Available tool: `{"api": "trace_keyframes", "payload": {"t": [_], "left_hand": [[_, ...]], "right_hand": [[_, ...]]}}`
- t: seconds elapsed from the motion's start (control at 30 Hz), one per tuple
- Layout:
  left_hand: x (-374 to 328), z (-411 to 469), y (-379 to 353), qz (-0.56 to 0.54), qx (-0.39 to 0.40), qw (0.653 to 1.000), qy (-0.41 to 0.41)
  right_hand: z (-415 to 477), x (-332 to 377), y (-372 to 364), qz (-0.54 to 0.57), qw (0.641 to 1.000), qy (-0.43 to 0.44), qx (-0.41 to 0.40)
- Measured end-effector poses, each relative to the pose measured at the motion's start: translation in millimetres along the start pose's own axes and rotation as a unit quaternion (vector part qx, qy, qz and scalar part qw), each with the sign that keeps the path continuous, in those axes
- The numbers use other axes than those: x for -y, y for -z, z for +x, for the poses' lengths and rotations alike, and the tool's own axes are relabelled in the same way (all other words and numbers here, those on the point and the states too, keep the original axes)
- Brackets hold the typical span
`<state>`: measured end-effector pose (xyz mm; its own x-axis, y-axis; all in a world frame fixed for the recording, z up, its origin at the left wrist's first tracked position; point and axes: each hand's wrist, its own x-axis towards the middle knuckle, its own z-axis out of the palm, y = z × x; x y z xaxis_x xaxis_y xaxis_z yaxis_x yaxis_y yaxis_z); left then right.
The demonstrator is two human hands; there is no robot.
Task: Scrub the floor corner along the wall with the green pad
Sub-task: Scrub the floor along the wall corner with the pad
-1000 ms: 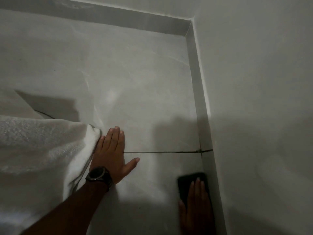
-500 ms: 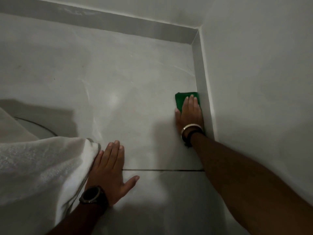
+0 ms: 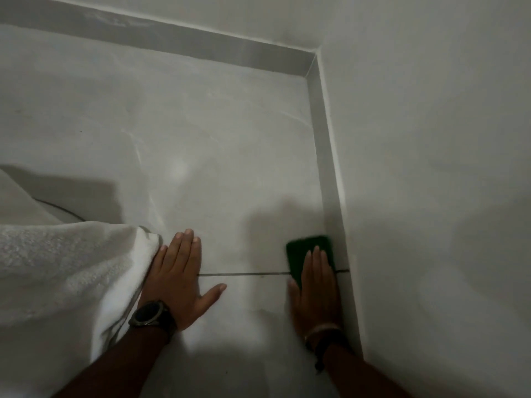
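Observation:
The green pad (image 3: 304, 248) lies flat on the pale tiled floor (image 3: 201, 156), tight against the grey skirting (image 3: 324, 156) of the right wall. My right hand (image 3: 316, 294) presses down on its near half, fingers straight and together, over the dark grout line (image 3: 244, 273). My left hand (image 3: 178, 277) rests flat on the floor with fingers spread, a dark watch on its wrist, holding nothing. The floor corner (image 3: 311, 73) lies farther away, at the upper right.
A white towel-like cloth (image 3: 63, 277) covers the lower left, touching my left hand. The right wall (image 3: 431, 168) rises beside the pad. Another skirting strip (image 3: 172, 41) runs along the far wall.
My right hand has pulled the pad back towards me along the skirting, from beyond the grout line to on top of it. The left hand stays planted.

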<state>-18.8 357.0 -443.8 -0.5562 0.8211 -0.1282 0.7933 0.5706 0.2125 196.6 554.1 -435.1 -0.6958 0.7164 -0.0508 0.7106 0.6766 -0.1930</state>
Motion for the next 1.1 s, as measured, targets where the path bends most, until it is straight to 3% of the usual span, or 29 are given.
{"api": "trace_keyframes", "payload": {"t": [0.2,0.43,0.6,0.83,1.1], "left_hand": [[-1.9,-0.3,3.6,0.0,0.005,1.0,0.006],[-3.7,-1.5,2.2,0.002,0.007,1.0,0.013],[-3.6,0.4,-1.7,-0.008,-0.006,1.0,0.011],[-2.1,0.6,-3.3,0.004,-0.016,1.0,0.011],[-0.6,-0.7,-3.3,-0.015,-0.037,0.999,0.0]], "right_hand": [[-146.3,-24.8,-22.4,-0.052,0.999,0.012,0.008],[-133.2,-13.3,-23.7,-0.051,0.999,0.015,0.01],[-71.3,39.3,-15.7,-0.039,0.996,0.049,0.067],[25.1,112.7,-12.3,-0.02,0.994,0.089,0.056],[175.3,73.2,-8.5,-0.046,0.998,0.034,0.014]]}}
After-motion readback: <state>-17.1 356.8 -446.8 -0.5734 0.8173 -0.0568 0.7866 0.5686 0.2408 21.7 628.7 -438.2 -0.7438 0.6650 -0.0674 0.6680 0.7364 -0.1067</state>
